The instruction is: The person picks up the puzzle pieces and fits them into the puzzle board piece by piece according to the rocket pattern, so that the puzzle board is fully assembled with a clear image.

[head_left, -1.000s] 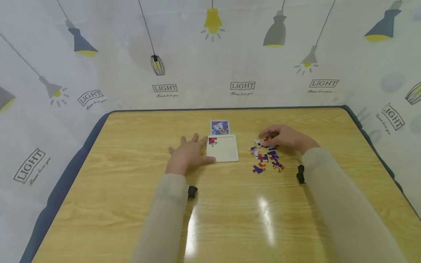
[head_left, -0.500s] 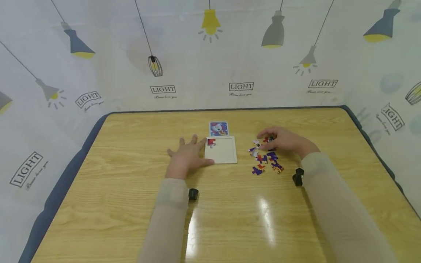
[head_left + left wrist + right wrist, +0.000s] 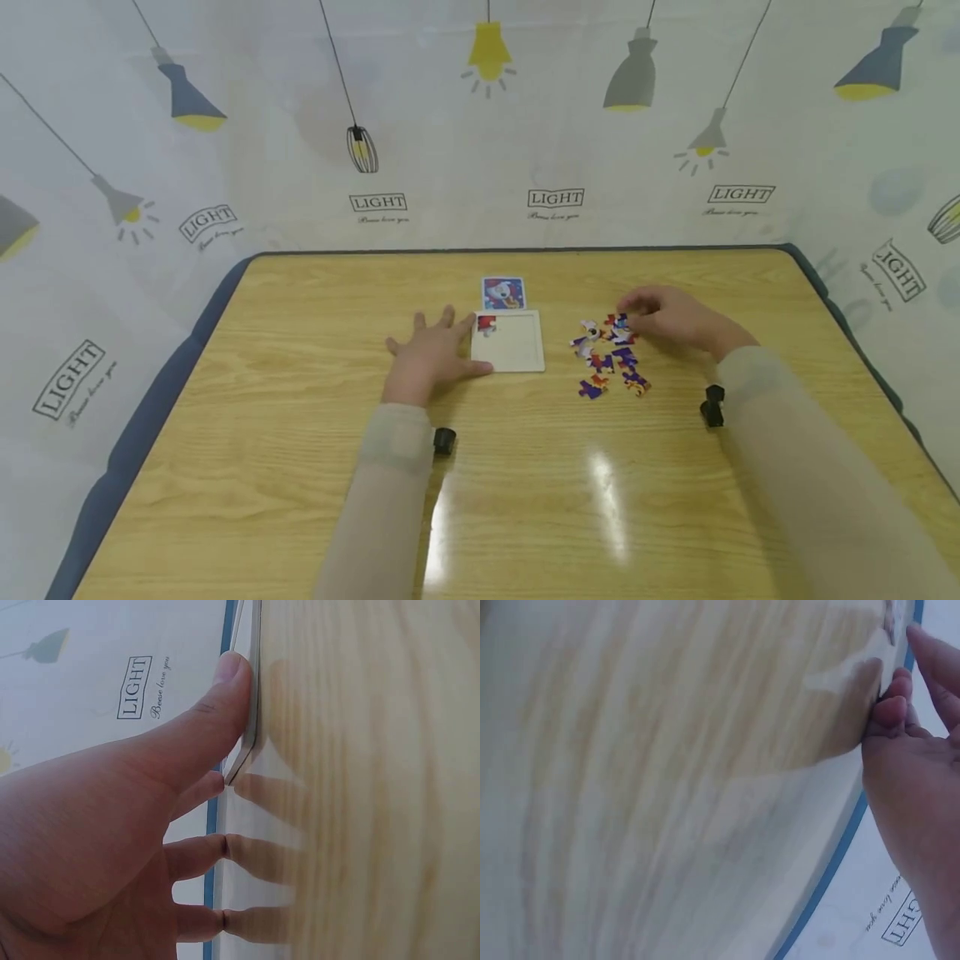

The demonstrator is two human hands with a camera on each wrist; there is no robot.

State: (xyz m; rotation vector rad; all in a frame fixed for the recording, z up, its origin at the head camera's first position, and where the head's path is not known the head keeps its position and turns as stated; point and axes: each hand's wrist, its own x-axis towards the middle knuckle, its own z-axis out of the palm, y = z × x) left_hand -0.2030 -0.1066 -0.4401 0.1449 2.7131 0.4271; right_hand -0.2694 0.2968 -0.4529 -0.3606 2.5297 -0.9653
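Observation:
My left hand [image 3: 429, 358] lies with spread fingers at the left side of a white puzzle board [image 3: 517, 346]. Its thumb [image 3: 225, 690] rests on the board's near edge, while other fingertips touch the table. In the board's upper left corner sits a red puzzle piece [image 3: 487, 323]. Several loose puzzle pieces [image 3: 602, 361] in purple, red, orange and white lie in a cluster right of the board. My right hand [image 3: 678, 317] is at the cluster's right edge with fingers loosely bent, thumb and index apart in the right wrist view. I see no piece held in it.
A picture card [image 3: 503, 292] with a cartoon animal lies against the board's far edge. Everything rests on a wooden table [image 3: 315, 492]. A printed cloth [image 3: 457, 158] with lamp drawings hangs behind and at both sides.
My right hand has moved right, from over the loose pieces to their right edge, uncovering some of them. My left hand keeps its place at the board.

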